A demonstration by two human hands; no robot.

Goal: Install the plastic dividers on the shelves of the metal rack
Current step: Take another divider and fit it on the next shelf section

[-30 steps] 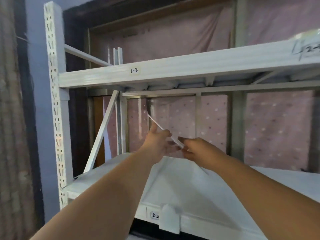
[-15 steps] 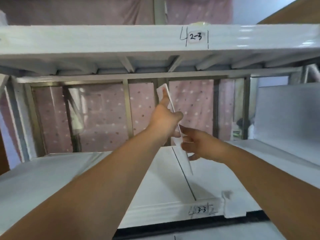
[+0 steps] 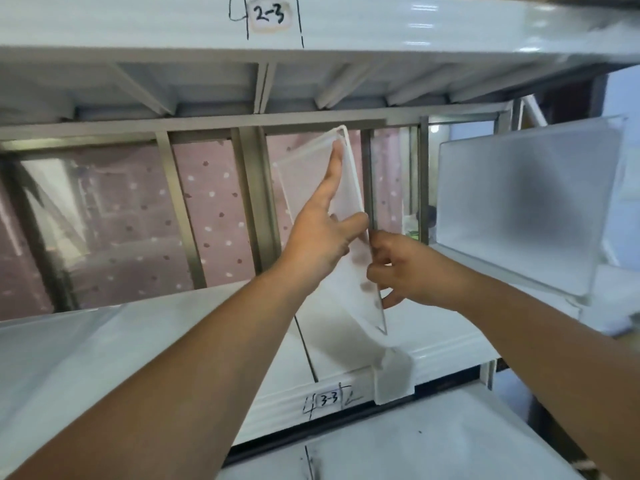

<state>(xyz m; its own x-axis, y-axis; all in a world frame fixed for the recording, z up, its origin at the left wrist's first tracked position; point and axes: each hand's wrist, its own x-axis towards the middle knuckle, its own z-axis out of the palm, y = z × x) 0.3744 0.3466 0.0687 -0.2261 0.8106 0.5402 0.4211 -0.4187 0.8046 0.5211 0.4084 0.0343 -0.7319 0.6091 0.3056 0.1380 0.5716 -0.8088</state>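
Observation:
A translucent plastic divider (image 3: 360, 285) hangs tilted in the air above the white lower shelf (image 3: 138, 341) of the metal rack, its top corner near the rear crossbar. My left hand (image 3: 322, 233) lies flat against the divider's left face, index finger stretched up along it and thumb hooked over its edge. My right hand (image 3: 405, 268) pinches the divider's right edge lower down. A clear plastic clip (image 3: 394, 375) sits on the shelf's front lip just below the divider's bottom corner.
Another frosted divider (image 3: 523, 206) stands upright on the shelf at the right. The upper shelf beam (image 3: 138, 26) labelled 2-3 runs overhead; the lower beam carries label 3-3 (image 3: 329, 399). Grey back uprights stand before a pink dotted curtain (image 3: 207, 216).
My view swung right from the rack's left post to the 2-3 bay. The divider, held edge-on before, has turned so its broad face shows, and my hands have drawn closer.

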